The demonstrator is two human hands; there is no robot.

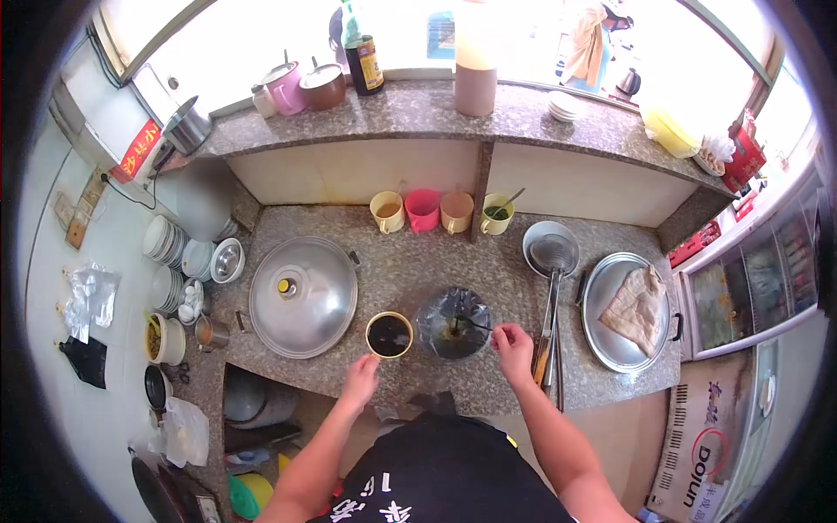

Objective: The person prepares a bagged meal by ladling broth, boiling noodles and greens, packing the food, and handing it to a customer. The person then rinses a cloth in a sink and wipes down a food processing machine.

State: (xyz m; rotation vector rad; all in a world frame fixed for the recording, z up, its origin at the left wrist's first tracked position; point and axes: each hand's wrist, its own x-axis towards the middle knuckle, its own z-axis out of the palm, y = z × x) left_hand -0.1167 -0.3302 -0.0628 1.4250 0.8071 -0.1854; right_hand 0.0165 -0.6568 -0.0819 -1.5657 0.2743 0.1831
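My left hand (359, 381) is closed on the handle of a yellow-rimmed cup (404, 350) filled with dark liquid. Just right of it stands a bowl (429, 344) that looks lined with clear plastic, with a little dark liquid and something greenish at its bottom. My right hand (513, 345) pinches the end of a thin dark spoon (475, 326), which reaches into that bowl. The spoon's tip is hard to make out.
A large lidded pot (305, 318) is at left, a cloth (634, 311) on a round metal lid (597, 340) at right. Long-handled strainers (553, 253) lie near my right hand. Several cups (423, 209) line the back. Bowls (159, 237) are stacked left. A person (588, 44) stands beyond the window.
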